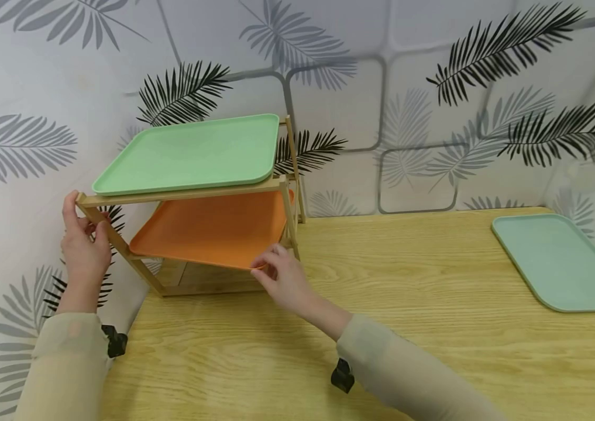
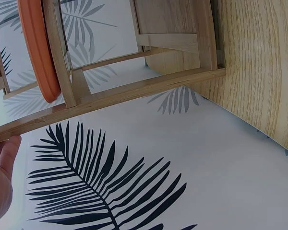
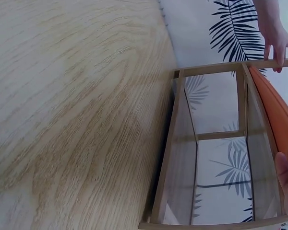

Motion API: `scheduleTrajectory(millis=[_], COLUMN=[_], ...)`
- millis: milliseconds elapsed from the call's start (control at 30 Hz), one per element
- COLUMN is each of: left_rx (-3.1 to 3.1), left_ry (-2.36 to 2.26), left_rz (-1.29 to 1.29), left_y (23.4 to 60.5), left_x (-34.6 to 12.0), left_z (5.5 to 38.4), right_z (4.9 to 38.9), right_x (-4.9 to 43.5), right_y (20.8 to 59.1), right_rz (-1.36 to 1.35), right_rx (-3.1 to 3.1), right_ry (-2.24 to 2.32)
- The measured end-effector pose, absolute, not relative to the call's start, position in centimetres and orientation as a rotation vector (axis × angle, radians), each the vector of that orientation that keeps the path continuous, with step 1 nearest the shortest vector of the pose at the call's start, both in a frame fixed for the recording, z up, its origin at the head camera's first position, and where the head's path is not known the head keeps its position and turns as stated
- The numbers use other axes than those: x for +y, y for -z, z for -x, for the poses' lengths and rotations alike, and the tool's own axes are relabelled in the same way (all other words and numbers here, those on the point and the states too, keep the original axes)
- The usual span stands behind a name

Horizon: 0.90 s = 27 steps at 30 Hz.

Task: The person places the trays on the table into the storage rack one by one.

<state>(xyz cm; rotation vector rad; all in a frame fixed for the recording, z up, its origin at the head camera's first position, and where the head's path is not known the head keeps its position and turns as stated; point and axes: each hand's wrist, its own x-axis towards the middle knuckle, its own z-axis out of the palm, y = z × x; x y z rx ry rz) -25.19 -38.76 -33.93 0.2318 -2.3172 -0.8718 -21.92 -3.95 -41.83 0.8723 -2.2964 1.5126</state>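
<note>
A wooden rack [image 1: 181,196] stands at the left of the table, with a light green tray [image 1: 192,153] on its top level. On the middle level lies an orange tray [image 1: 218,225], its front edge at the rack's front. My left hand [image 1: 85,247] grips the rack's left front post near the top; in the left wrist view its fingers [image 2: 8,155] are against the wood. With thumb and fingers, my right hand [image 1: 288,282] pinches the orange tray's front right corner. The right wrist view shows that tray's side [image 3: 273,112] from below, beside the hand.
A pale blue-green tray [image 1: 566,260] lies flat at the table's right side. The wood-grain table [image 1: 408,327] runs up to a wall [image 1: 339,175] with a leaf pattern, behind and to the left of the rack. Below the orange tray is the rack's lowest level [image 1: 213,286].
</note>
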Motion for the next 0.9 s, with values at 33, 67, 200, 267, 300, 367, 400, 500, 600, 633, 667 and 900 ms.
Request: scheduleTrajectory(millis=[33, 67, 200, 267, 300, 367, 400, 500, 600, 633, 667, 900], left_rx=[-2.317, -2.316, -2.314, -2.309, -2.309, -2.311, -2.314, -2.317, -2.314, -2.309, -2.308, -2.3], left_ry=[0.873, 0.873, 0.862, 0.859, 0.857, 0.861, 0.866, 0.877, 0.88, 0.878, 0.877, 0.858], left_rz=[-0.23, -0.226, -0.215, -0.208, -0.208, -0.212, -0.215, -0.217, -0.215, -0.211, -0.212, -0.2], left_y=[33.9, 33.9, 34.0, 34.0, 34.0, 34.0, 33.9, 33.9, 33.9, 33.9, 33.9, 34.0], left_x=[-38.7, -38.7, -38.7, -38.7, -38.7, -38.7, -38.7, -38.7, -38.8, -38.8, -38.8, -38.8], left_z=[25.2, 25.2, 25.2, 25.2, 25.2, 25.1, 25.1, 25.2, 25.2, 25.2, 25.2, 25.2], right_z=[22.1, 22.2, 22.6, 22.8, 22.9, 23.0, 23.1, 23.5, 23.9, 24.0, 24.1, 24.3], right_x=[-3.9, -3.8, -3.8, -3.9, -4.0, -4.1, -4.2, -4.4, -4.5, -4.6, -4.6, -4.6], right_y=[41.8, 41.8, 41.7, 41.5, 41.4, 41.2, 41.1, 40.9, 41.0, 41.0, 41.0, 41.3], right_rz=[-0.834, -0.795, -0.685, -0.667, -0.661, -0.643, -0.628, -0.59, -0.556, -0.545, -0.536, -0.52], right_rx=[-2.29, -2.286, -2.29, -2.305, -2.311, -2.317, -2.321, -2.324, -2.339, -2.346, -2.348, -2.28], right_ry=[-1.524, -1.541, -1.59, -1.606, -1.616, -1.629, -1.631, -1.636, -1.61, -1.594, -1.58, -1.554])
